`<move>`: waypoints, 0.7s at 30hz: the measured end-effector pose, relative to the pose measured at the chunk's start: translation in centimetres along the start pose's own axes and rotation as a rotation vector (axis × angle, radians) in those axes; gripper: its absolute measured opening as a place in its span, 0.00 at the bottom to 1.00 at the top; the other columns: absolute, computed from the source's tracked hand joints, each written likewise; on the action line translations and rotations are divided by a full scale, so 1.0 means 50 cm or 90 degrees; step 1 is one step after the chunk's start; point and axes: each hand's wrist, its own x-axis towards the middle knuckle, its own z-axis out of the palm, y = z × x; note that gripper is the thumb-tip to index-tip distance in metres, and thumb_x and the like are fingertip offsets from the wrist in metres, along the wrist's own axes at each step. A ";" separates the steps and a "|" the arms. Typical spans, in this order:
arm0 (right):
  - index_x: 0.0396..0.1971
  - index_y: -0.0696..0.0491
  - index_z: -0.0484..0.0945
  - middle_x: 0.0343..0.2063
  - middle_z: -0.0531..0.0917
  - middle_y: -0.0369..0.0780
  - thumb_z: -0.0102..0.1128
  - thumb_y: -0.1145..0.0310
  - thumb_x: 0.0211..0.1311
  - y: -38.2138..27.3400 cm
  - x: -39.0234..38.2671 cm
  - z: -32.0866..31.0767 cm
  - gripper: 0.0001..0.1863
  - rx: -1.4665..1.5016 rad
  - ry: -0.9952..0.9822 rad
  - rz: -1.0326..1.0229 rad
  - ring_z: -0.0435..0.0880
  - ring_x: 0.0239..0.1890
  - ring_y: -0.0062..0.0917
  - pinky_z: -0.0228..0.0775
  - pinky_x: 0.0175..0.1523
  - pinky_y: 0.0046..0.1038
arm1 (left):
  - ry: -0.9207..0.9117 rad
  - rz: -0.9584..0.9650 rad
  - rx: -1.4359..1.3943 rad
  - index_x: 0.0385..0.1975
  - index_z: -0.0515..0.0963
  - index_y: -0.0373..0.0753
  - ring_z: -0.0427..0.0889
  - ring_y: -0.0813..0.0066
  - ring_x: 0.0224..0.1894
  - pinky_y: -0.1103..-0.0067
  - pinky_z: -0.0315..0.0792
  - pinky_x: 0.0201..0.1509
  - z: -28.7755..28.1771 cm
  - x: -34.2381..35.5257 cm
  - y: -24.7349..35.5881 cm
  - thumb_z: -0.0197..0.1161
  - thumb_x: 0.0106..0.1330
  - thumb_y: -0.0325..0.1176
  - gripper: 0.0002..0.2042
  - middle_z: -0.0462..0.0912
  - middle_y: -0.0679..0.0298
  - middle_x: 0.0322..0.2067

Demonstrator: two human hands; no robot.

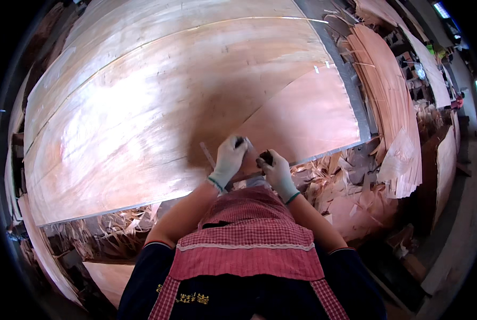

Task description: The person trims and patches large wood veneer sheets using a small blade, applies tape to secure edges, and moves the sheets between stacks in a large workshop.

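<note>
My left hand, in a white glove, is closed near the front edge of the large pale veneer sheet, with a thin pinkish piece at its fingertips. Just to its right is my right hand, also gloved and curled; its fingers meet at a dark patch, and what they grip cannot be made out. A narrow pale strip shows left of my left hand. A pinker triangular section forms the sheet's right part, with small white tabs at its seam. The checked red apron is just below my hands.
Stacked reddish veneer strips lie along the right, beside the table's grey edge. Torn veneer scraps are heaped under the near edge. A pale board stands at the far right, and long veneer pieces lie at lower left.
</note>
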 end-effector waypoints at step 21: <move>0.29 0.59 0.78 0.27 0.81 0.52 0.62 0.67 0.56 0.041 0.385 -0.234 0.10 0.109 -0.011 0.087 0.79 0.32 0.50 0.70 0.36 0.38 | -0.017 0.400 0.491 0.59 0.68 0.38 0.58 0.59 0.69 0.65 0.48 0.73 0.147 0.314 0.068 0.58 0.63 0.38 0.24 0.63 0.58 0.65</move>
